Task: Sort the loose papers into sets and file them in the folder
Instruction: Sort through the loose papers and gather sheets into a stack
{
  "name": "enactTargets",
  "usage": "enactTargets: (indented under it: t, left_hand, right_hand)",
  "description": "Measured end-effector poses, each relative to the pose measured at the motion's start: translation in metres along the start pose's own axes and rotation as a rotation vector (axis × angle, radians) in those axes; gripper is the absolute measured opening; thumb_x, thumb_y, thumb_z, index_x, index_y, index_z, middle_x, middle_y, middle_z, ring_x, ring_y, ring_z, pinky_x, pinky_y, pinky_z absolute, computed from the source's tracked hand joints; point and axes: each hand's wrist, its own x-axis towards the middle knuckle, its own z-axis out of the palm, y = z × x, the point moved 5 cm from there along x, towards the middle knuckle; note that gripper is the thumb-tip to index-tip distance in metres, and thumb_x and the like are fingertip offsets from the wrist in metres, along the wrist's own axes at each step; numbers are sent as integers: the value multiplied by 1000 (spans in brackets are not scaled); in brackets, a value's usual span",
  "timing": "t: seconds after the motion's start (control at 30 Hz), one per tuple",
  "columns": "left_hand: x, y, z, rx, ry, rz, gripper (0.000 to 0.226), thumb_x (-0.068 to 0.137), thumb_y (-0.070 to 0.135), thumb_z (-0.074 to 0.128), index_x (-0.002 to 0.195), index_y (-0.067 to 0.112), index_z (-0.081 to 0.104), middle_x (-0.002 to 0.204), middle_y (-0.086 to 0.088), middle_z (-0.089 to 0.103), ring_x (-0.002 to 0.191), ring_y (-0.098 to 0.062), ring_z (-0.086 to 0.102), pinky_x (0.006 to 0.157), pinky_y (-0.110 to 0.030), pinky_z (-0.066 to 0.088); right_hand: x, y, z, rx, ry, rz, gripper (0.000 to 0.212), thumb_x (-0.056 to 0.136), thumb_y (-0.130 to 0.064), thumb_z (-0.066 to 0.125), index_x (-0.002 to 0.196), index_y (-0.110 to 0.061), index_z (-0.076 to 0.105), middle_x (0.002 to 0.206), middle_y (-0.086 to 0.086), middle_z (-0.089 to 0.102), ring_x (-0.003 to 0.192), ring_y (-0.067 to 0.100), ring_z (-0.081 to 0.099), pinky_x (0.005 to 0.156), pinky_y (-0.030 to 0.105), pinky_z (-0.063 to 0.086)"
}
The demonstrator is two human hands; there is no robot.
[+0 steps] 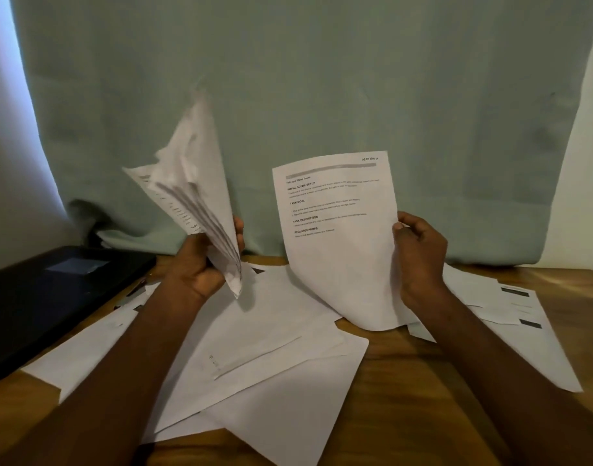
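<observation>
My left hand (201, 260) has its grip clenched round a sheaf (194, 196) of several sheets, bunched at the lower corner and fanning up toward eleven o'clock; the sheaf is blurred, so I cannot read it or count it; my right hand (419, 253) pinches one page (335, 237) by its right edge, thumb on the printed face, the page upright and its bottom corner touching the pile below; I can make out "SECTION" at its top corner and headings down its left side, though the small text is too fine to read.

The loose papers (275, 358) lie overlapped across the bench (423, 415) at six o'clock, with more sheets (524, 317) out at four o'clock; the folder (53, 297), dark and shut, lies at nine o'clock, one corner resting on the papers.

I judge the sorting to be early, since most sheets lie unsorted and nothing is filed; the risks from here: the sheaf is held by one crumpled corner, so a sheet could slip out and mix back into the pile; creasing may worsen under that clench; a page held by one edge may flop or catch on the pile; if I misread the section label, the page joins the wrong set.
</observation>
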Motion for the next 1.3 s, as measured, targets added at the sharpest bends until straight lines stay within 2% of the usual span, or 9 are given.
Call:
enactTargets:
  t: [0.1, 0.23, 0.4, 0.5, 0.67, 0.97, 1.1, 1.2, 1.3]
  left_hand:
    - [-7, -5, 3, 204, -16, 34, 36, 67, 9, 86, 102, 16, 79, 104, -4, 78, 89, -17, 76, 80, -38, 63]
    - [-1, -11, -4, 297, 37, 85, 47, 96, 3, 63, 141, 13, 60, 139, -8, 64, 130, -29, 59, 115, -53, 42]
    - [1, -10, -7, 241, 23, 103, 61, 85, 5, 70, 144, 15, 58, 140, -8, 64, 133, -31, 57, 115, -55, 40]
    - [-1, -6, -5, 186, -13, 110, 80, 74, 9, 85, 147, 16, 54, 144, -11, 60, 133, -33, 57, 109, -59, 45]
    - [-1, -11, -5, 209, -11, 88, 57, 98, 5, 59, 152, 18, 47, 146, -11, 57, 117, -31, 65, 73, -44, 62]
    - [8, -9, -23, 228, -48, 74, 59, 97, 6, 61, 153, 18, 46, 152, -13, 51, 140, -37, 48, 89, -48, 60]
    - [3, -2, -19, 256, -59, 96, 103, 62, 15, 97, 152, 17, 48, 150, -12, 54, 137, -34, 53, 102, -54, 52]
    - [2, 7, -21, 206, -58, 125, 99, 65, 11, 95, 151, 15, 49, 149, -11, 55, 136, -32, 54, 103, -52, 52]
    - [4, 13, -29, 188, -34, 143, 66, 91, 5, 70, 152, 15, 47, 149, -12, 55, 129, -31, 60, 93, -46, 58]
  right_hand:
    - [-1, 4, 5, 31, -140, 145, 21, 96, -12, 69, 116, -18, 67, 100, -8, 71, 87, 1, 66, 73, 11, 55]
    - [-3, 17, 10, 92, -351, 311, 21, 83, -6, 80, 102, -10, 76, 97, 5, 79, 86, 19, 75, 73, 26, 60]
    - [15, -28, -33, 50, 282, -196, 19, 91, -9, 69, 107, -2, 71, 96, 0, 72, 78, -2, 63, 75, 22, 54]
    - [8, -72, -48, -133, 432, -613, 26, 99, -17, 60, 118, 0, 62, 109, 1, 68, 95, -4, 62, 84, 12, 49]
    - [3, -51, -26, -609, 85, -897, 34, 95, -8, 55, 123, -24, 65, 98, 0, 74, 81, 24, 67, 77, 36, 52]
    - [0, 64, -14, -1262, -610, -134, 39, 83, -14, 66, 118, -31, 72, 118, 0, 72, 106, 26, 65, 90, 38, 53]
    - [-10, 60, 0, -1376, -772, -72, 57, 78, -25, 73, 133, -32, 59, 136, -1, 60, 124, 26, 55, 109, 51, 41]
    - [-29, 39, 27, -1281, -746, -249, 52, 83, -24, 73, 133, -28, 58, 136, 0, 60, 127, 25, 55, 112, 48, 39]
    - [-71, 20, 61, -793, -861, -359, 37, 91, -32, 70, 127, -28, 65, 132, -7, 64, 119, 17, 60, 105, 41, 47]
